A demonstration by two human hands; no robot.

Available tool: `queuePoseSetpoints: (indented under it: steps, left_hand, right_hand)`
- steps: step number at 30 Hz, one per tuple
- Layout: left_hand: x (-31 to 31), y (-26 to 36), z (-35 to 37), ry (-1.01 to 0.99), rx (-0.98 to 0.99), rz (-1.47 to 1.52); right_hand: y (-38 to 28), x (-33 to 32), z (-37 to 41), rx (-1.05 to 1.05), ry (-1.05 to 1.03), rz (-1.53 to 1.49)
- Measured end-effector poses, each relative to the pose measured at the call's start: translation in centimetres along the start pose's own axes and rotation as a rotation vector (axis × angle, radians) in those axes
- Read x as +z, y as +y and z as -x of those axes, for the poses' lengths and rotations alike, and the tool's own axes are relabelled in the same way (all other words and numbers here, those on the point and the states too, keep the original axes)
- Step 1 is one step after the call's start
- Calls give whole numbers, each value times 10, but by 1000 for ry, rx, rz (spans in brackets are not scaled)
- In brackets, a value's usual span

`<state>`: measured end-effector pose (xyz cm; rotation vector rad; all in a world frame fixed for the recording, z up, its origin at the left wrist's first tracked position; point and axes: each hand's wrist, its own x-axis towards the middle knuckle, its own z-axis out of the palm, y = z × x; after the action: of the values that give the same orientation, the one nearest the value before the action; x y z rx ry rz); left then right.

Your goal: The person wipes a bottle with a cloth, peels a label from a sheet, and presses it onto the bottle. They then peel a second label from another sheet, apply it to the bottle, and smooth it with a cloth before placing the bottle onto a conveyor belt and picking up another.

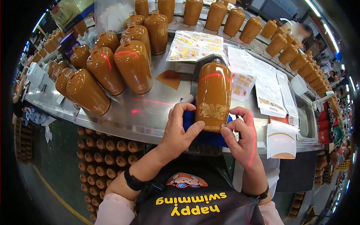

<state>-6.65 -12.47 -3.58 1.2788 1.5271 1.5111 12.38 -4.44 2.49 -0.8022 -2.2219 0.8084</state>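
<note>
A glossy brown bottle [213, 90] leans on a dark, angled rest in front of me, its neck pointing away. A gold decorative decal [213, 110] lies across its lower front. My left hand [180, 129] is closed about the bottle's lower left side, with the thumb near the base and a pale cover on one fingertip. At the lower right edge of the bottle, my right hand [242, 133] is curled, thumb and fingertips pinched together close to the glaze. Whatever may be between those fingertips is too small to make out. Blue cloth [189, 116] shows under the bottle.
Several brown bottles [133, 67] stand at the left on the metal table [150, 108]. Decal sheets [195, 45] lie behind the rest, and more white papers [268, 90] lie to the right. Bottles line a conveyor [258, 45] at the back. Many more stand below the table.
</note>
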Motion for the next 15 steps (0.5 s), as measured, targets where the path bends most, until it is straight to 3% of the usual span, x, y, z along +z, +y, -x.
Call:
queuePoseSetpoints:
  steps: [6, 9, 15]
  left_hand:
    - [2, -2, -1, 1, 33, -3]
    - [4, -10, -2, 12, -2, 171]
    - [5, -5, -3, 21, 71, 45]
  right_hand:
    - [4, -1, 3, 40, -6, -25]
    - [5, 0, 4, 38, -2, -32]
    - [7, 0, 5, 59, -6, -58]
